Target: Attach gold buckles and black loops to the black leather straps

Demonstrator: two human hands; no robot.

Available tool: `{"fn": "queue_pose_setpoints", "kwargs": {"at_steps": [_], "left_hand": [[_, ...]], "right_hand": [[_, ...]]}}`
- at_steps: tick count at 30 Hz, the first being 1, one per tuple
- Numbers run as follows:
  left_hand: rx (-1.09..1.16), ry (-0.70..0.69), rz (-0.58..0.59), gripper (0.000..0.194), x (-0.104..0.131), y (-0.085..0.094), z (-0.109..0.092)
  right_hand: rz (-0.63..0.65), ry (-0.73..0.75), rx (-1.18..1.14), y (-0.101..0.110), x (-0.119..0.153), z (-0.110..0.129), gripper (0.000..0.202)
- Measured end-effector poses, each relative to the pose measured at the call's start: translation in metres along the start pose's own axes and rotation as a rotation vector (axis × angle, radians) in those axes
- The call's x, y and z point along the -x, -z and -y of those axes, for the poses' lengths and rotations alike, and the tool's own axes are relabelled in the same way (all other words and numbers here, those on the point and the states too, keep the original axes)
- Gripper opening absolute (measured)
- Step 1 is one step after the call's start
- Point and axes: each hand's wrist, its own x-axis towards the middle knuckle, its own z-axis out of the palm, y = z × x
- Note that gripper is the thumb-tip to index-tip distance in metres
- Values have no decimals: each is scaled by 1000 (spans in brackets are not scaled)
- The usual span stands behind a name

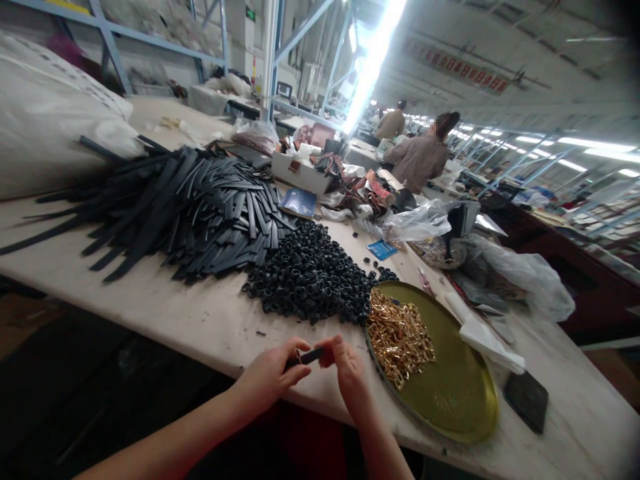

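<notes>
Near the table's front edge, a short black strip [311,356] spans the gap between my two hands. My left hand [273,373] is closed around its left part, where a small gold-coloured bit shows by the fingers. The fingers of my right hand [346,373] pinch the strip's other end. Just beyond my hands lies a heap of small black loops [320,273]. A large pile of flat black strips [200,207] spreads out to the left. Gold buckles [400,337] are heaped on the left side of a round olive-gold tray [460,380], right of my right hand.
A dark flat object [527,400] lies right of the tray. Behind it are white paper [493,343] and plastic bags [530,273]. Blue packets [381,249], a box [300,175] of scraps and a big white sack [55,127] stand farther back. A person [420,157] is in the background.
</notes>
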Motion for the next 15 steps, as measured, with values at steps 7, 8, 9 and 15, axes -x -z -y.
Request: {"fn": "queue_pose_setpoints", "kwargs": {"at_steps": [7,8,9,15], "left_hand": [[107,73,-3,26,-21,4,10],[122,82,-3,26,-23,5,11],[132,86,-8,26,-25,6,11],[201,47,-125,32,-27,9,2]], "right_hand": [[-122,233,688,8,-59,-15,22],[-133,233,688,7,-60,-16,22],[-145,232,675,6,-60,-16,21],[-38,24,140,5,-34,-2,20]]}}
